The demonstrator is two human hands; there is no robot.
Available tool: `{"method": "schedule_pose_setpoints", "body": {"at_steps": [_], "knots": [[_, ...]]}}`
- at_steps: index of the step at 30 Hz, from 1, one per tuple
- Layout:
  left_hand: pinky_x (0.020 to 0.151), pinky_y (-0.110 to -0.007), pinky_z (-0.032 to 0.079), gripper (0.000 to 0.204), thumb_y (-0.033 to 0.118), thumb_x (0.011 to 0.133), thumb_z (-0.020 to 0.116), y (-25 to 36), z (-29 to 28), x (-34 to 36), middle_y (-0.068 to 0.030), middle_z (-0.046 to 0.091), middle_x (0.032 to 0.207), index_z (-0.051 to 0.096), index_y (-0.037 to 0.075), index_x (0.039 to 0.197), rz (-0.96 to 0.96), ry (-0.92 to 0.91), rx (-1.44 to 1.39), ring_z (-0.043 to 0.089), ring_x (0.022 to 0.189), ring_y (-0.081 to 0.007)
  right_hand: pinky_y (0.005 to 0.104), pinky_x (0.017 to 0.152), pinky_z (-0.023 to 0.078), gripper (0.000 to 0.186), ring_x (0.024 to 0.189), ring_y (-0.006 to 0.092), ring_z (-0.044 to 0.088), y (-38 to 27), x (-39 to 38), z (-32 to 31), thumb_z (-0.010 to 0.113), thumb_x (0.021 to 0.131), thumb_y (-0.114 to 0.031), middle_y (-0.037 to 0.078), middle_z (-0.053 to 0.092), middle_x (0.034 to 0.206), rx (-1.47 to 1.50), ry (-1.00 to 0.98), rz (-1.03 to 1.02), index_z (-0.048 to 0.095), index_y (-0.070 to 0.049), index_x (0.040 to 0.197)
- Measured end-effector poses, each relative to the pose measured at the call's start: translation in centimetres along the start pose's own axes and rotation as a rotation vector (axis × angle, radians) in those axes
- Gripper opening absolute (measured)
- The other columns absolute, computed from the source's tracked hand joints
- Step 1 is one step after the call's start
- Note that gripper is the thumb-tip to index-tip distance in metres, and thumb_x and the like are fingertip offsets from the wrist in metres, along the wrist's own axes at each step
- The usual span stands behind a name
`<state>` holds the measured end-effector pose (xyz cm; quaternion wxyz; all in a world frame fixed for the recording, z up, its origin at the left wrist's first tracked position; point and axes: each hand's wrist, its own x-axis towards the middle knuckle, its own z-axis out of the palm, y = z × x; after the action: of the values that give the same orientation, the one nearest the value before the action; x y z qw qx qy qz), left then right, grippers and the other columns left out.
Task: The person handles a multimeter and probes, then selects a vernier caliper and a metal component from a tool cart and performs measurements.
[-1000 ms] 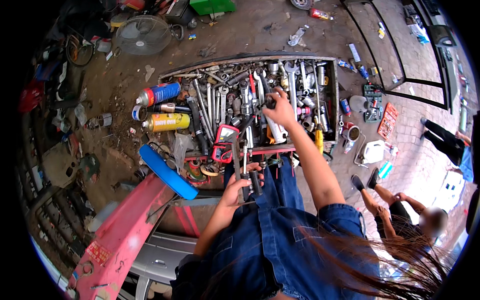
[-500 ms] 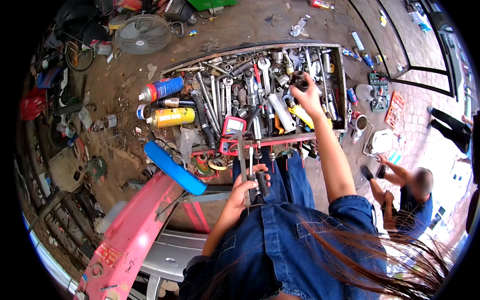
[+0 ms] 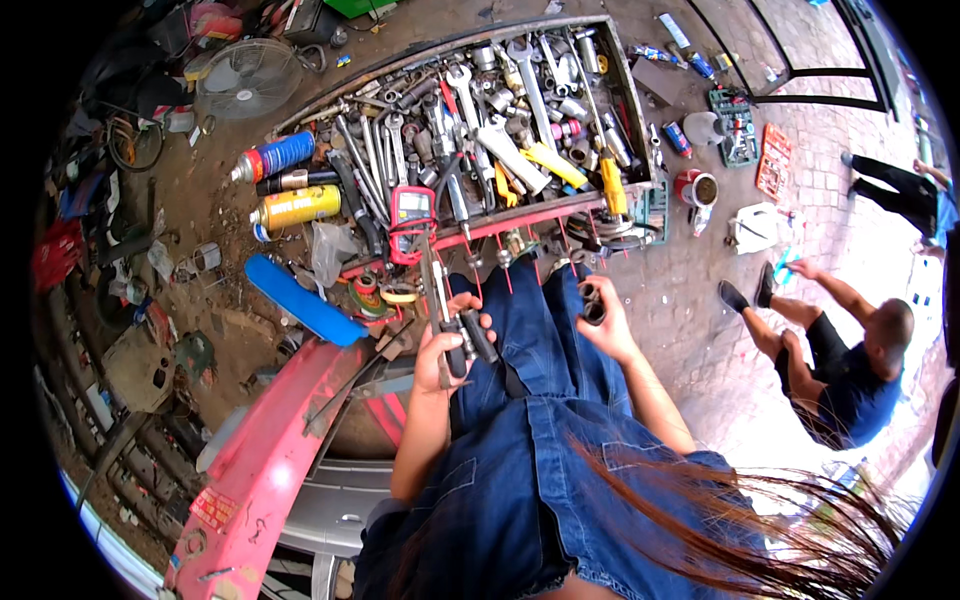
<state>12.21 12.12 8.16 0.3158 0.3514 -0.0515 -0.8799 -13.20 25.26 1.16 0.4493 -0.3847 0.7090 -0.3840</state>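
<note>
My left hand (image 3: pixel 437 362) is closed round a small bundle of tools. A long flat grey metal bar (image 3: pixel 428 275) and a slim shaft stick up out of it, and a black cylindrical piece (image 3: pixel 479 337) lies across the fingers. What kind of tools these are is hard to tell. In my right hand (image 3: pixel 615 335), held just off my right thigh, is a dark hollow socket (image 3: pixel 593 305) with its open end showing. Ahead of both hands is a wooden-sided tool tray (image 3: pixel 645 120) full of wrenches (image 3: pixel 524 75), sockets and ratchets. A red multimeter (image 3: pixel 412 215) rests at its near edge.
Spray cans, one blue (image 3: pixel 275 155) and one yellow (image 3: pixel 300 207), lie at the tray's left end. A blue bar-shaped piece (image 3: pixel 305 300) tops the red machine arm (image 3: pixel 265 450) beside me. A person (image 3: pixel 855 370) crouches at right. A fan (image 3: pixel 245 80) stands far left.
My right hand has come back from over the tray to near my thigh, bringing the dark socket. The left hand keeps its tools. The view has shifted, and the tray sits higher in it.
</note>
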Motion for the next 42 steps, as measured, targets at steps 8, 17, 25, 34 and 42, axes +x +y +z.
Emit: {"method": "schedule_pose_setpoints", "body": {"at_steps": [8,17,25,34,42], "knots": [[0.084,-0.036,0.053,0.056,0.012,0.071,0.056,-0.6,0.6,3.1,-0.0163,0.057,0.104,0.046,-0.003,0.124,0.041,-0.056,0.330,0.060,0.095,-0.0250,0.0338,0.085,0.045,0.051,0.094,0.0294,0.055,8.5,-3.9,4.6,0.066,0.065,-0.007,0.014,0.052,0.104,0.106,0.020,0.154,0.048,-0.002,0.112],[0.084,-0.039,0.052,0.054,0.012,0.070,0.058,-2.3,4.1,4.8,-0.0155,0.055,0.107,0.047,-0.005,0.121,0.015,-0.164,0.403,0.058,0.094,-0.0265,0.0355,0.081,0.047,0.055,0.089,0.0309,0.057,11.8,-3.3,3.9,0.068,0.065,-0.009,0.016,0.053,0.101,0.021,0.104,0.112,0.046,-0.001,0.116],[0.081,-0.036,0.053,0.056,0.014,0.071,0.060,-4.1,3.4,3.0,-0.0185,0.059,0.101,0.047,-0.006,0.122,-0.155,-0.135,0.408,0.062,0.090,-0.0271,0.0389,0.083,0.047,0.057,0.093,0.0342,0.056,13.6,1.8,5.4,0.069,0.065,-0.011,0.018,0.054,0.103,0.036,0.110,0.131,0.047,-0.001,0.116],[0.082,-0.030,0.049,0.054,0.013,0.074,0.060,-3.4,5.4,3.4,-0.0140,0.061,0.101,0.050,-0.005,0.123,-0.227,-0.187,0.593,0.061,0.091,-0.0198,0.0396,0.091,0.045,0.063,0.107,0.0378,0.055,13.6,4.3,3.7,0.068,0.064,-0.014,0.023,0.056,0.114,0.067,0.041,0.103,0.048,0.000,0.122],[0.079,-0.028,0.048,0.032,0.006,0.077,0.054,-4.2,3.7,5.0,-0.0089,0.059,0.093,0.055,-0.002,0.108,-0.248,-0.213,0.544,0.059,0.085,-0.0157,0.0244,0.068,0.045,0.033,0.072,0.0096,0.054,3.4,0.0,-0.8,0.059,0.068,-0.002,0.003,0.060,0.088,0.348,-0.081,0.232,0.056,-0.003,0.100]]}}
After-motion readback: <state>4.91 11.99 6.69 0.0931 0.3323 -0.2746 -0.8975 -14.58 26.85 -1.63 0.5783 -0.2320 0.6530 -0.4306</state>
